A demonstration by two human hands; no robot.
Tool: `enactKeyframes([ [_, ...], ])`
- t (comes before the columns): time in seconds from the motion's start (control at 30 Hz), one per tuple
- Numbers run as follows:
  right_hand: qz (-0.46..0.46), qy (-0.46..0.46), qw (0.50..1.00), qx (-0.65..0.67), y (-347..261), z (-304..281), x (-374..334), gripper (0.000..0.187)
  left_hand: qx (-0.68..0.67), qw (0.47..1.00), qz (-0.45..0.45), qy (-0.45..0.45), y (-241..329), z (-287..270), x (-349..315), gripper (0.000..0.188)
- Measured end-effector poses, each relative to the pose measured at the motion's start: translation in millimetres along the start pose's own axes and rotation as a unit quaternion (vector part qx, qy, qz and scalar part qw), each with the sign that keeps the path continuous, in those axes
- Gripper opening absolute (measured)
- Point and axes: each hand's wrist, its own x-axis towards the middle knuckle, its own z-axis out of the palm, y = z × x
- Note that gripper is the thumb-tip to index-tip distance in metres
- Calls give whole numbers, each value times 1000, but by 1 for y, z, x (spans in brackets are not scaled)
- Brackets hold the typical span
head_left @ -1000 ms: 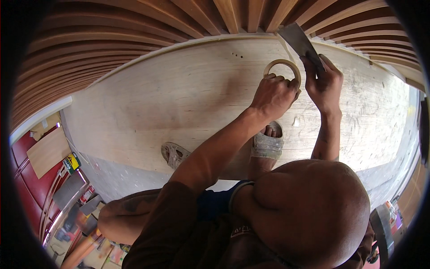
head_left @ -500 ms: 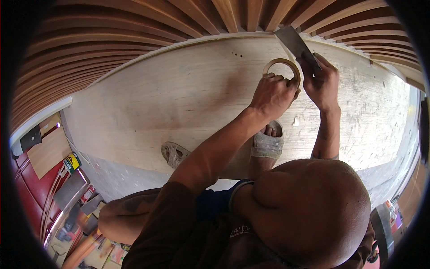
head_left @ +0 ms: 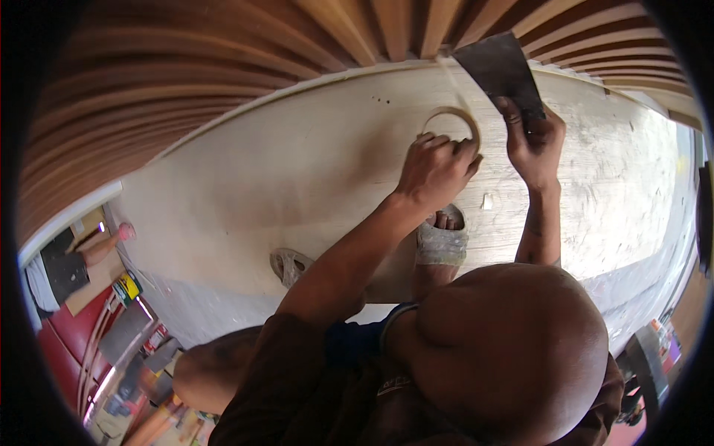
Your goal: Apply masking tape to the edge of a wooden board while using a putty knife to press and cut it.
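Note:
My left hand is closed around the near side of a roll of tan tape, its ring standing up past my fingers. From the roll a pale strip of tape runs up to the foot of the wooden slats. My right hand grips a wide, dark putty knife by its narrow end, thumb on the front. The broad edge of its blade points up and left, close to the strip's far end; whether they touch I cannot tell.
Brown wooden slats line the far side above a pale board. A sandalled foot and another sandal rest on it, near a small white scrap. At far left are another person's leg and a yellow-and-green container.
My left hand and the tape roll have moved slightly left and down, lengthening the visible strip. The putty knife has turned its broad face into view. Another person's leg has appeared at far left.

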Motion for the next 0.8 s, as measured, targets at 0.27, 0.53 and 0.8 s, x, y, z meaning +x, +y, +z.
enactKeyframes([
  [0.27, -52, 16, 997, -53, 14, 11, -3, 10, -3, 997, 5, 80, -12, -38, -26, 25],
  [0.53, -136, 34, 983, -117, 16, 27, 0, 10, 38, 997, -39, 54, -15, -59, -33, 27],
  [0.8, -176, 7, 978, -112, 11, 40, 0, 22, 48, 998, -6, 43, 3, -63, -26, 26],
])
